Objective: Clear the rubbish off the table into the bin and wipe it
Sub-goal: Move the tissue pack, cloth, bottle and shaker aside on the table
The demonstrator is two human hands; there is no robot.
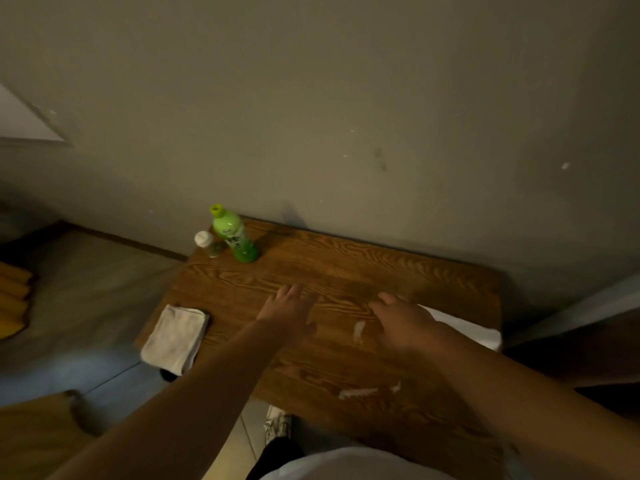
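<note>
wooden bench (pixel 346 268), both hands out: left hand (pixel 289 304) flat, fingers straight and empty; right hand (pixel 401 320) blurred, fingers loosely spread. best gather paper scraps (pixel 360 392) first, cloth (pixel 175 337) afterwards.

There is one camera, worn on the person's head. It looks forward and down from above the wooden surface (pixel 346 271), which sits close below. Both bare arms reach out from the bottom edge into the middle of the view. The grey wall (pixel 311 98) fills the top half, and the floor (pixel 86 289) shows on the left side
</note>
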